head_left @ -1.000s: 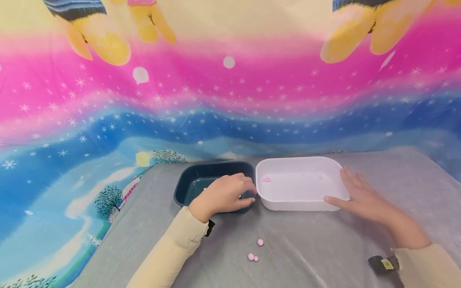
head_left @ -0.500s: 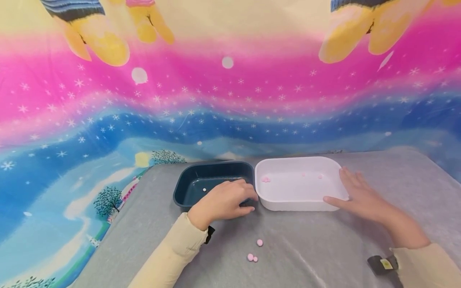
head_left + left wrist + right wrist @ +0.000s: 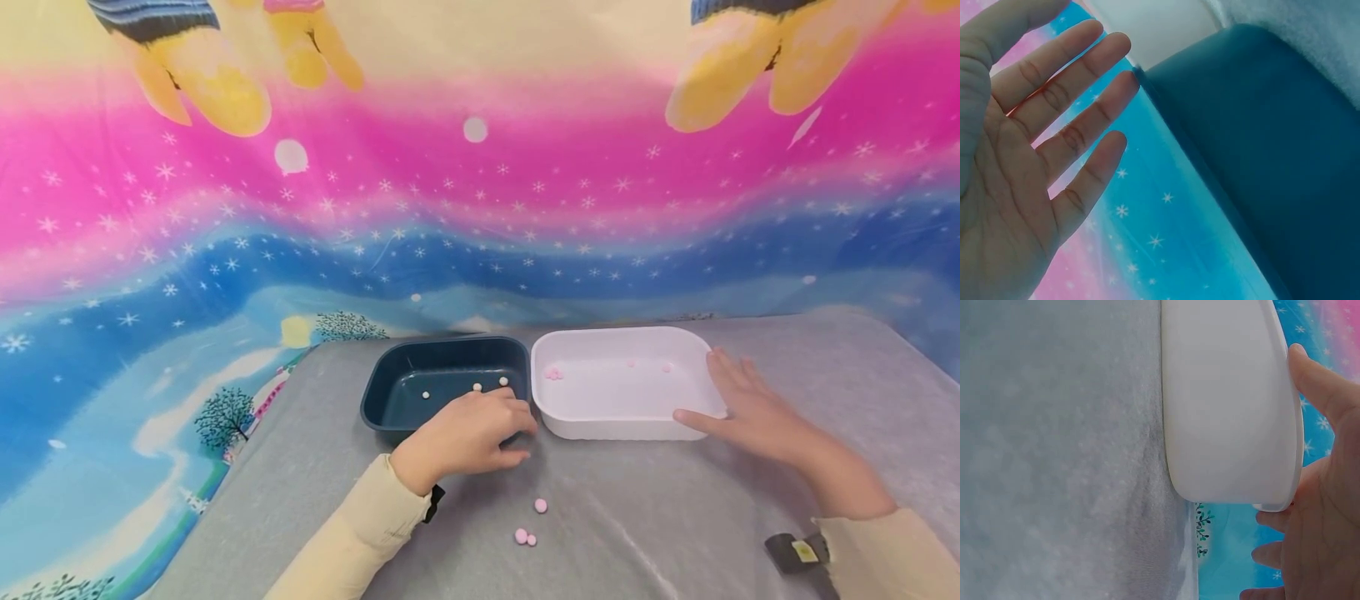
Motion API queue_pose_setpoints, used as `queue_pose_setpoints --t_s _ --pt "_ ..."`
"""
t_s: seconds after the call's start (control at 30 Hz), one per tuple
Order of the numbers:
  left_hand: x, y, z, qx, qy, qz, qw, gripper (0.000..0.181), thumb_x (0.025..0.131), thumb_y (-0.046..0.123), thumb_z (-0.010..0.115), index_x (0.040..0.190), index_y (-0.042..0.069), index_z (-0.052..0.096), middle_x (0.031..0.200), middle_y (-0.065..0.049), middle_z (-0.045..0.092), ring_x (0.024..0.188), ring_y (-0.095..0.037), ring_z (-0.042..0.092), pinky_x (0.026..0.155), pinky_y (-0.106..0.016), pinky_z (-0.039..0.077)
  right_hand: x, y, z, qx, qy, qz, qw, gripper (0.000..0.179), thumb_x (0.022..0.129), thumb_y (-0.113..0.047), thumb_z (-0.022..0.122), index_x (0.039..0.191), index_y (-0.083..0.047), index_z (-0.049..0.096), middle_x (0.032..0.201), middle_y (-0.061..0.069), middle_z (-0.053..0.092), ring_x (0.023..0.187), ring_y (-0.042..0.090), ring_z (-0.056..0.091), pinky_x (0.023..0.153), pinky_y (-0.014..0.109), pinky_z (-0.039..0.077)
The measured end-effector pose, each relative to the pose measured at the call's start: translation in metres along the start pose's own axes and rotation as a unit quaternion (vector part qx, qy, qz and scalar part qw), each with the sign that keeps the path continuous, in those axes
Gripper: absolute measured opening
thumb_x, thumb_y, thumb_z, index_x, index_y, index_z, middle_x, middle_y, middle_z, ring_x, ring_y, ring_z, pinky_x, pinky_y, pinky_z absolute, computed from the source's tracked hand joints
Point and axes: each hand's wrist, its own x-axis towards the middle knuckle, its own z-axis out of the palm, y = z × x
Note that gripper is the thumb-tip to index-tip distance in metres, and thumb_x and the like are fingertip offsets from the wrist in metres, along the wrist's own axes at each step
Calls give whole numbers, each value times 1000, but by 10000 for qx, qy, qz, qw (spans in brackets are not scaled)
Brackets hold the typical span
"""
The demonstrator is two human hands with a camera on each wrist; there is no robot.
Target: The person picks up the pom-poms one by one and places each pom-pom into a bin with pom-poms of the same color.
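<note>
In the head view my left hand point(image 3: 468, 433) is over the near right rim of the dark blue tub point(image 3: 378, 392). The left wrist view shows this hand's palm with nothing in it, fingers extended beside the tub's wall point(image 3: 1260, 137). Three small white balls point(image 3: 477, 387) lie inside the tub. Against the right end of the white tub point(image 3: 615, 429) is my right hand point(image 3: 765, 417), its thumb on the near rim and its fingers along the end. Several small pink balls point(image 3: 553, 374) lie in the white tub.
Three more pink balls point(image 3: 521, 537) lie on the grey cloth point(image 3: 637, 517) in front of the tubs, which stand side by side. Behind the table hangs a printed pink and blue curtain point(image 3: 465, 183).
My left hand has drawn back from inside the dark tub toward its near rim, uncovering white balls. The right hand stays at the white tub's end.
</note>
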Motion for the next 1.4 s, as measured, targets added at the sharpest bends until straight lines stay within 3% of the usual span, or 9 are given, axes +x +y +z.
queue_pose_setpoints --t_s 0.3,0.57,0.83,1.13,1.4 --pt "-1 8 3 230 -226 146 9994 23 91 31 71 111 22 74 103 10 70 94 -7 57 63 -19 45 -2 -1 -1 60 -26 12 10000 109 93 -60 57 157 4 -5 162 29 -11 144 58 -16 104 82 7" --pt "-1 15 7 132 -388 365 9985 21 90 31 73 110 24 75 105 12 71 93 -6 58 70 -20 49 -2 0 -1 7 -40 35 10000 109 93 -60 57 157 4 -5 162 31 -11 143 59 -16 103 82 7" --pt "1 20 13 13 -546 491 9973 17 88 31 75 104 25 76 100 14 70 89 -2 55 64 -15 42 -2 -1 -2 41 -42 16 10000 110 93 -60 57 156 5 -4 161 31 -10 143 59 -14 105 81 7" --pt "3 23 21 -141 -678 649 9955 16 89 36 74 101 26 76 96 16 68 89 0 56 68 -15 44 -4 -1 -2 83 -11 43 10000 110 93 -59 58 157 5 -4 162 31 -10 143 59 -16 105 82 5" --pt "5 25 24 -39 -836 674 9942 7 87 29 74 93 27 75 87 18 66 82 0 51 65 -15 41 -8 -2 2 362 53 38 9993 108 94 -57 57 157 3 -7 162 30 -13 144 57 -18 108 79 2"
